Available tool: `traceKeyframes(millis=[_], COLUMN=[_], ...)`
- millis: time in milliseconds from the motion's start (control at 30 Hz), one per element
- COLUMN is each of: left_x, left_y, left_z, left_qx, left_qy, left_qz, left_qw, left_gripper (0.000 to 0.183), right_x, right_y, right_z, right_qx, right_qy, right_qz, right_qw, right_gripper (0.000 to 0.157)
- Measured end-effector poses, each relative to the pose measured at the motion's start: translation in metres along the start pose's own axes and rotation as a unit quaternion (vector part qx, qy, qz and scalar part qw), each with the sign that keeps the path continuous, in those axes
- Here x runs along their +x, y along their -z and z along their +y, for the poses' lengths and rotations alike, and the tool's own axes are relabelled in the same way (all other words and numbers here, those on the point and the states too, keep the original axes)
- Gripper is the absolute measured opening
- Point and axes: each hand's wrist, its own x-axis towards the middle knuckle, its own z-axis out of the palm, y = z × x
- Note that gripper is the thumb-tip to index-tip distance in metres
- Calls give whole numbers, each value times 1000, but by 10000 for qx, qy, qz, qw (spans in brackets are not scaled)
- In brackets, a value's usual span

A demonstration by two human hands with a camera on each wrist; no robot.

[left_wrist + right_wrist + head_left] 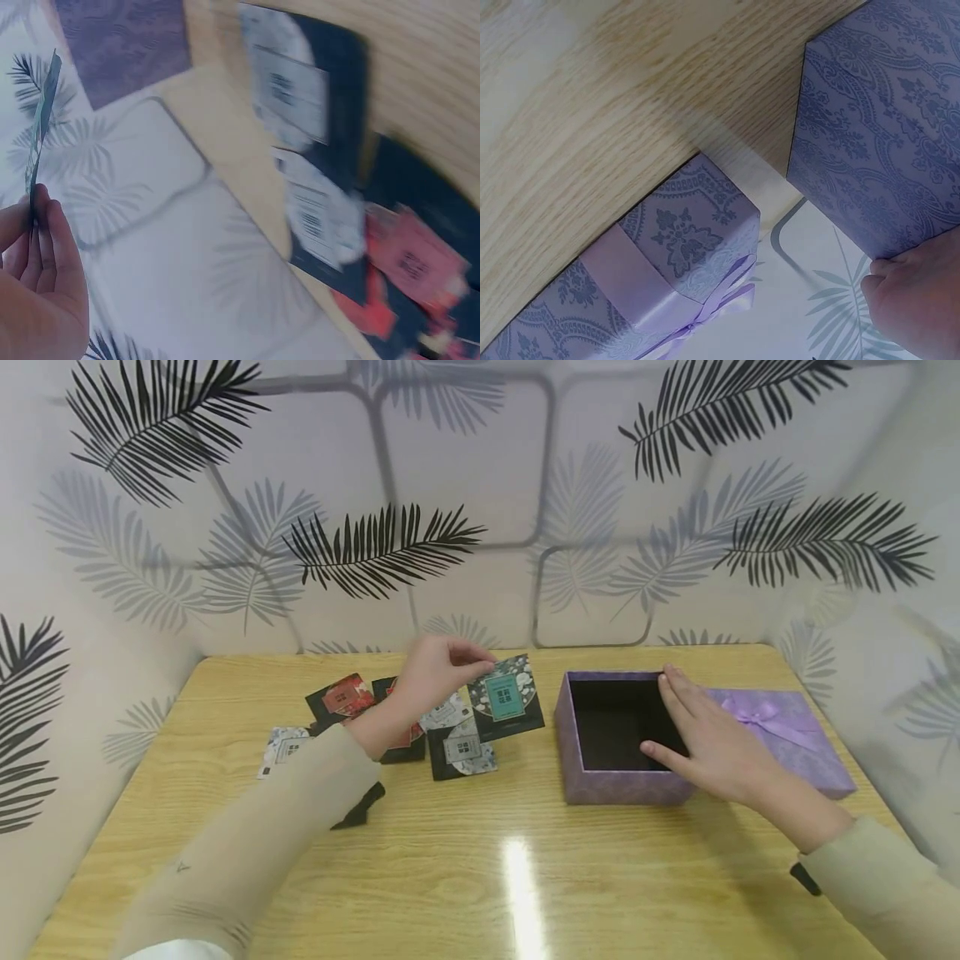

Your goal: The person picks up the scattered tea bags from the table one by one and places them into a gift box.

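My left hand [437,679] pinches a dark tea bag packet [507,697] with a teal label and white flowers by its upper left corner. In the left wrist view that packet [43,120] appears edge-on between thumb and fingers. An uncovered purple box [573,760] with a black inside stands just right of the packet. My right hand [716,739] rests on the box's right rim, fingers extended along it and thumb over the opening. The right wrist view shows the patterned box wall [885,127] beside the hand.
Several flat packets lie on the wooden table [450,877] at left, among them a red one [341,697] and a grey-labelled one [462,750]. The purple lid [813,735] with its ribbon bow [761,717] sits right of the box. A leaf-patterned wall [465,468] stands behind.
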Motion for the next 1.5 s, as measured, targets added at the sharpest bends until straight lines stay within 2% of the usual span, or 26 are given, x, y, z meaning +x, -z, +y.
traceKeyframes(millis=[167,433,633,833,1033,1233,1367,1500], left_x=[14,30,40,47,50,54,54,54], left_y=[-17,-46,-69,-90,-106,-116,-118,-120], left_z=[23,50,60,61,56,51,48,45], left_qx=[52,140,181,321,548,911,1050,1157], left_qy=[-269,-758,-975,-1134,-1246,-1662,-1960,-2072], left_qz=[-66,-133,-315,-764,-1424,-2060,-2311,-2396], left_qw=[9996,9969,9946,9901,9804,9600,9472,9414], left_gripper=[14,14,14,14,14,14,15,15], right_x=[0,0,2,2,1,0,0,-1], right_y=[-1,-2,-3,-2,-1,-1,0,0], right_z=[0,0,1,0,0,-1,-2,-3], right_qx=[-13,-64,-64,-53,-10,33,51,57], right_qy=[-7,-36,-14,-9,16,-28,-62,-107], right_qz=[11,30,73,94,127,76,37,-14], right_qw=[10000,10000,10000,9999,9999,10000,10000,9999], right_gripper=[102,103,102,101,100,100,101,101])
